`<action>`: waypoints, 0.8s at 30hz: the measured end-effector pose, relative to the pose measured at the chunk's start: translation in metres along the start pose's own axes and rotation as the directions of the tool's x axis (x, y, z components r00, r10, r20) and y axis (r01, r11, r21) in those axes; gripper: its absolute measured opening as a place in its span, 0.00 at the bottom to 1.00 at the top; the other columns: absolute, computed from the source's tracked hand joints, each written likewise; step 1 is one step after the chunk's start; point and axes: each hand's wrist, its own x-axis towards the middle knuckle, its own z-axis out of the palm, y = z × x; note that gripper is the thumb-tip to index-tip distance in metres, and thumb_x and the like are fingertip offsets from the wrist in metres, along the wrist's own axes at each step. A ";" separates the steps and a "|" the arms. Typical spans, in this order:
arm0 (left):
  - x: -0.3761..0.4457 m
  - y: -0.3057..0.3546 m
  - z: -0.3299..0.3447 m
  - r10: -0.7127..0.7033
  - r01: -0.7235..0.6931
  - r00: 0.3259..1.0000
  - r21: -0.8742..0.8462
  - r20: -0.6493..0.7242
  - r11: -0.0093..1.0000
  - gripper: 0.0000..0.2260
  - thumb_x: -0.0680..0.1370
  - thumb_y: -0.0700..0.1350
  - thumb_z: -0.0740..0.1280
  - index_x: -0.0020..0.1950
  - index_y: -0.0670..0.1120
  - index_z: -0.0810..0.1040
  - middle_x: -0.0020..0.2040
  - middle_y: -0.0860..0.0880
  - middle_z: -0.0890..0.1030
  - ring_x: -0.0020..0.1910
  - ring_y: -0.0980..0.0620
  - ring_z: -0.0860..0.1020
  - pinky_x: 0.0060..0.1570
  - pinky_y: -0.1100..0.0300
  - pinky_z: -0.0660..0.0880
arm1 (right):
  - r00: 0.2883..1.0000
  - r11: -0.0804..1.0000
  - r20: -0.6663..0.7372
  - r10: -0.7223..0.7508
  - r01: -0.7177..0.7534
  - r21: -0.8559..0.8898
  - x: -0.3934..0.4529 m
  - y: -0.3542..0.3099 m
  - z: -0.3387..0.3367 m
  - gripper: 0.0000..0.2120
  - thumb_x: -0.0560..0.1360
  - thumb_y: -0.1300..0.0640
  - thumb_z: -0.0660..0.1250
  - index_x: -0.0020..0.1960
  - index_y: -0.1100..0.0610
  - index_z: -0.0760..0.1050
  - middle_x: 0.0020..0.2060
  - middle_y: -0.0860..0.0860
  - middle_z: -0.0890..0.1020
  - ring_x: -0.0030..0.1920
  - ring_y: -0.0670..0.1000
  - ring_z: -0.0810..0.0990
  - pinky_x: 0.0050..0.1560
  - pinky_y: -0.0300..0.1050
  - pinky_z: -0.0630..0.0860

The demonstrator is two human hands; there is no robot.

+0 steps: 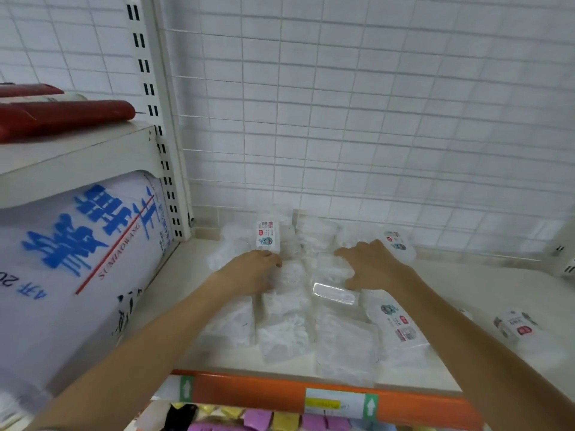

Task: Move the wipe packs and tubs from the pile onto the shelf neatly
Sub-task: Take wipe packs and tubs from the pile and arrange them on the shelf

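A pile of clear and white wipe packs (289, 325) covers the middle of the cream shelf (174, 293). A labelled pack (267, 235) stands upright at the back, and another labelled pack (398, 325) lies at the front right. My left hand (253, 272) reaches into the pile just below the upright pack, its fingertips buried among the packs. My right hand (370, 262) lies on the pile with fingers curled down over a clear pack (334, 293). A further labelled pack (399, 244) sits behind my right hand.
A white wire grid (342, 119) backs the shelf. A big white sack with blue lettering (74, 259) fills the left bay under a shelf holding red rolls (62, 116). One labelled pack (518, 326) lies far right. An orange price rail (280, 396) edges the front.
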 end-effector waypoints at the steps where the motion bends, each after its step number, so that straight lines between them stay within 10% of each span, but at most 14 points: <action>1: -0.003 -0.001 -0.001 0.003 -0.003 1.000 -0.005 -0.010 1.000 0.22 0.73 0.48 0.68 0.66 0.49 0.69 0.67 0.49 0.71 0.67 0.48 0.67 0.65 0.55 0.66 | 1.000 0.996 -0.009 0.012 -0.011 0.086 -0.002 0.001 -0.002 0.27 0.73 0.47 0.64 0.69 0.50 0.62 0.58 0.51 0.76 0.57 0.52 0.74 0.59 0.46 0.62; 7: -0.022 -0.010 -0.005 -0.035 -0.014 0.985 -0.289 -0.166 0.957 0.16 0.78 0.47 0.63 0.65 0.45 0.70 0.52 0.46 0.78 0.50 0.48 0.78 0.47 0.64 0.72 | 0.990 0.830 -0.128 0.060 0.022 0.557 -0.008 0.010 -0.003 0.18 0.76 0.55 0.64 0.64 0.52 0.67 0.60 0.51 0.75 0.55 0.51 0.74 0.59 0.48 0.69; 11: -0.025 -0.017 -0.010 -0.146 -0.031 0.970 -0.690 -0.197 0.724 0.07 0.79 0.43 0.61 0.56 0.50 0.72 0.48 0.47 0.80 0.44 0.50 0.79 0.40 0.63 0.76 | 0.982 0.661 -0.160 0.102 0.053 0.748 -0.009 0.013 -0.003 0.11 0.78 0.56 0.61 0.61 0.50 0.68 0.53 0.51 0.75 0.48 0.54 0.79 0.46 0.48 0.76; 16: -0.031 -0.025 -0.021 -0.231 -0.033 0.955 -0.837 -0.188 0.547 0.09 0.81 0.39 0.55 0.56 0.51 0.71 0.52 0.42 0.77 0.46 0.48 0.76 0.34 0.62 0.76 | 0.975 0.694 -0.191 0.112 0.061 0.717 -0.004 0.009 0.000 0.12 0.80 0.59 0.55 0.60 0.49 0.71 0.56 0.51 0.74 0.54 0.53 0.76 0.49 0.47 0.73; 24: -0.040 -0.040 -0.007 -0.345 0.039 0.908 -0.771 -0.239 0.636 0.14 0.78 0.41 0.62 0.63 0.52 0.70 0.59 0.39 0.73 0.43 0.49 0.76 0.32 0.65 0.76 | 0.953 0.765 -0.207 0.219 -0.036 0.643 0.009 -0.008 0.006 0.16 0.81 0.56 0.53 0.67 0.49 0.68 0.63 0.55 0.66 0.57 0.52 0.72 0.64 0.47 0.67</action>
